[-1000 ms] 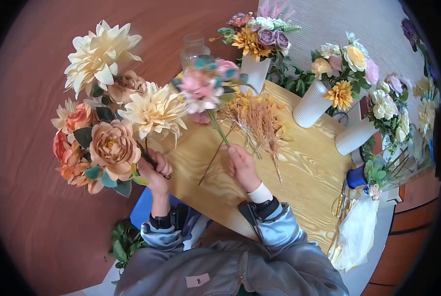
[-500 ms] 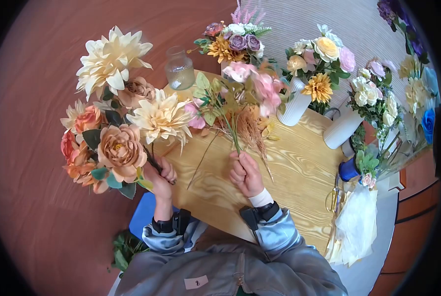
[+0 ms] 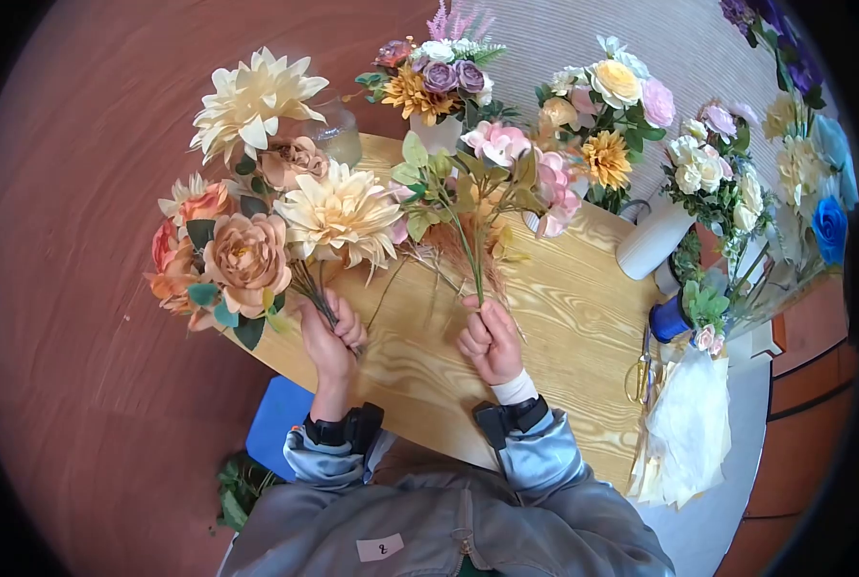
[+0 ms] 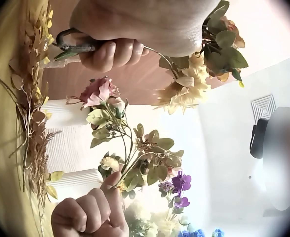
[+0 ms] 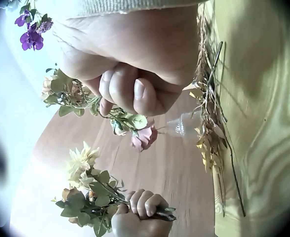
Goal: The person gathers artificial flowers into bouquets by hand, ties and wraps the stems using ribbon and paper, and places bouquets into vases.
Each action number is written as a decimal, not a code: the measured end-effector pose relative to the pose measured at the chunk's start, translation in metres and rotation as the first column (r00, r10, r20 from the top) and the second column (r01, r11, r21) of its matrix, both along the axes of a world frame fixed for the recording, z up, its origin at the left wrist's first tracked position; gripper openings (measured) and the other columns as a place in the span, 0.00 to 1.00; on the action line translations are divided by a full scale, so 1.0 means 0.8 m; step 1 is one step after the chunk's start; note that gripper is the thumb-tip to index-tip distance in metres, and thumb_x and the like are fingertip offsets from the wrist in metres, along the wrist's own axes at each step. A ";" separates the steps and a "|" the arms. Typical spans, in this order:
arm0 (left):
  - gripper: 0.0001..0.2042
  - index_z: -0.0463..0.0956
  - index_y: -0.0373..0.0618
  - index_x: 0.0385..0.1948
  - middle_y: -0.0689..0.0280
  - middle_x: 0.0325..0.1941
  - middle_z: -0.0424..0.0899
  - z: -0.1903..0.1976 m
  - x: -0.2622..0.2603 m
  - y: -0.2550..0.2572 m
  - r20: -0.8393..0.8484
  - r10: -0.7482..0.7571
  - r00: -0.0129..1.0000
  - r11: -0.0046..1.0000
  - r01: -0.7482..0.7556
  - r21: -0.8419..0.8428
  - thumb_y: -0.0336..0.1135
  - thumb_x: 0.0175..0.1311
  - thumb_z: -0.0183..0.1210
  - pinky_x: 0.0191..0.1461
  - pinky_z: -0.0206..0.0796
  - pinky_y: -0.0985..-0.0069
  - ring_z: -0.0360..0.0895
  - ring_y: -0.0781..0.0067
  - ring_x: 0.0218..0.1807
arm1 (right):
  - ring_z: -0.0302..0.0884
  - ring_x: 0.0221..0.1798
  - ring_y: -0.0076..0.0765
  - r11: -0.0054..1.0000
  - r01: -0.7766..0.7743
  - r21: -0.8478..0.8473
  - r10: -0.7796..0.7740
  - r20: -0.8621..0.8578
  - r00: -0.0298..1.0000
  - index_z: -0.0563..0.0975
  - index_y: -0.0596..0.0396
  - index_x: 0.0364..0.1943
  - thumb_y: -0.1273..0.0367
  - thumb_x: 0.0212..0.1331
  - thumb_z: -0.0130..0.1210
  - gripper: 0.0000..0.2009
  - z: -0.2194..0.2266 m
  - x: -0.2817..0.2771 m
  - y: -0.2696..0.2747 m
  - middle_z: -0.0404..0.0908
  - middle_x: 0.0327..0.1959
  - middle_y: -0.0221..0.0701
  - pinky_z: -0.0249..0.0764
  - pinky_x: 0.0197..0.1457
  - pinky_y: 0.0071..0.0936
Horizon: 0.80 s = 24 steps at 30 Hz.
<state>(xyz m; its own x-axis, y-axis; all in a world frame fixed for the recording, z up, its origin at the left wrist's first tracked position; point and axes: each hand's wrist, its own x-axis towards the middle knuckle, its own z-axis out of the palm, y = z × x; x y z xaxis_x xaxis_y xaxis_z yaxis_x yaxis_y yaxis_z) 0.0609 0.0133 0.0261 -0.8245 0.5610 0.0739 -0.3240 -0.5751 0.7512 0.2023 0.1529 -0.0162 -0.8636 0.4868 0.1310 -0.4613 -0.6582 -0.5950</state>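
Observation:
My left hand grips the stems of a large bouquet of cream, brown and orange flowers, held over the table's left part. The cut stem ends stick out of that fist in the left wrist view. In my right hand the thin green stems of a pink flower spray are pinched between thumb and curled fingers. The spray leans away from me, its leaves close to the bouquet's right side. Between the hands and beyond them, dried orange-brown sprigs lie on the wooden table.
A glass jar stands behind the bouquet. White ribbed vases with mixed flowers line the far and right edges. Blue ribbon spool, gold-handled scissors and pale wrapping sheets are on the right. A blue object is below left.
The bouquet and my left hand have moved right, nearer my right hand. The pink spray has swung upright and turned, its blooms now spread to the right. Both hands keep their hold.

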 end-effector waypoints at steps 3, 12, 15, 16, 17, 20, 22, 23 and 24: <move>0.20 0.54 0.50 0.22 0.75 0.09 0.47 -0.002 0.003 0.004 -0.015 -0.018 1.000 1.000 0.018 0.014 0.56 0.63 0.26 0.12 0.33 0.83 0.39 0.85 0.08 | 0.43 0.12 0.15 0.997 0.076 0.021 -0.076 0.005 0.997 0.67 0.60 0.44 0.66 0.63 0.36 0.14 -0.004 0.003 0.001 0.48 0.11 0.18 0.45 0.17 0.16; 0.21 0.55 0.50 0.22 0.75 0.09 0.48 0.004 0.006 0.002 0.008 -0.037 0.999 0.998 0.037 0.050 0.57 0.63 0.27 0.12 0.33 0.84 0.39 0.85 0.08 | 0.46 0.14 0.14 0.972 0.221 0.077 -0.228 0.108 0.968 0.66 0.56 0.48 0.67 0.62 0.39 0.13 -0.002 0.000 0.005 0.52 0.13 0.19 0.46 0.17 0.13; 0.21 0.55 0.50 0.22 0.75 0.09 0.48 0.003 0.007 0.000 -0.036 -0.034 0.999 0.998 0.036 0.055 0.57 0.62 0.27 0.12 0.33 0.84 0.39 0.84 0.08 | 0.45 0.14 0.13 0.972 0.229 0.056 -0.233 0.097 0.968 0.66 0.55 0.49 0.67 0.62 0.39 0.14 0.000 -0.001 0.003 0.50 0.13 0.17 0.45 0.17 0.12; 0.21 0.55 0.50 0.22 0.75 0.09 0.48 0.004 0.007 0.000 -0.036 -0.036 0.999 0.998 0.038 0.053 0.57 0.62 0.27 0.12 0.33 0.84 0.39 0.84 0.08 | 0.45 0.14 0.13 0.972 0.231 0.055 -0.235 0.097 0.967 0.66 0.55 0.49 0.67 0.62 0.39 0.14 0.000 -0.002 0.003 0.50 0.13 0.17 0.45 0.17 0.12; 0.21 0.55 0.50 0.22 0.75 0.09 0.48 0.004 0.008 0.000 -0.028 -0.039 0.999 0.996 0.041 0.074 0.58 0.62 0.27 0.12 0.33 0.84 0.39 0.84 0.08 | 0.44 0.14 0.12 0.965 0.255 0.053 -0.260 0.128 0.957 0.65 0.55 0.50 0.66 0.62 0.40 0.14 0.001 -0.003 0.002 0.50 0.13 0.17 0.44 0.16 0.12; 0.21 0.54 0.50 0.22 0.75 0.09 0.48 0.006 0.014 0.001 -0.031 -0.034 0.999 0.994 0.037 0.100 0.58 0.62 0.27 0.12 0.34 0.84 0.40 0.84 0.08 | 0.44 0.14 0.11 0.950 0.305 0.060 -0.311 0.177 0.934 0.65 0.55 0.51 0.66 0.62 0.40 0.15 0.002 -0.004 0.001 0.50 0.13 0.16 0.44 0.16 0.11; 0.21 0.54 0.50 0.22 0.75 0.09 0.48 0.006 0.018 0.002 -0.044 -0.024 0.999 0.994 0.029 0.109 0.58 0.62 0.27 0.12 0.34 0.84 0.40 0.84 0.08 | 0.45 0.14 0.10 0.942 0.328 0.071 -0.336 0.193 0.922 0.65 0.55 0.51 0.66 0.61 0.41 0.15 0.005 -0.005 -0.001 0.51 0.13 0.15 0.45 0.16 0.11; 0.21 0.54 0.50 0.22 0.75 0.09 0.49 0.005 0.021 0.003 -0.053 -0.006 0.999 0.997 0.010 0.078 0.58 0.62 0.28 0.12 0.35 0.84 0.41 0.84 0.08 | 0.44 0.14 0.11 0.931 0.354 0.087 -0.364 0.219 0.905 0.65 0.55 0.51 0.66 0.61 0.41 0.15 0.007 -0.006 -0.002 0.49 0.13 0.15 0.44 0.16 0.11; 0.21 0.54 0.50 0.22 0.75 0.10 0.49 0.004 0.023 0.004 -0.063 0.013 0.998 0.999 -0.010 0.049 0.57 0.62 0.28 0.12 0.35 0.84 0.42 0.84 0.09 | 0.43 0.14 0.12 0.920 0.378 0.105 -0.392 0.243 0.887 0.65 0.55 0.51 0.66 0.61 0.42 0.16 0.008 -0.007 -0.003 0.47 0.12 0.15 0.43 0.16 0.12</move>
<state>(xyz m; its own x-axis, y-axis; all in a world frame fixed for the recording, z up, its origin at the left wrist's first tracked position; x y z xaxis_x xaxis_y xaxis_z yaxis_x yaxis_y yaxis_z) 0.0796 0.0163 0.0290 -0.8237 0.5460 0.1529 -0.2698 -0.6146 0.7413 0.1971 0.1505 -0.0096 -0.6170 0.7863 -0.0324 -0.5002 -0.4236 -0.7553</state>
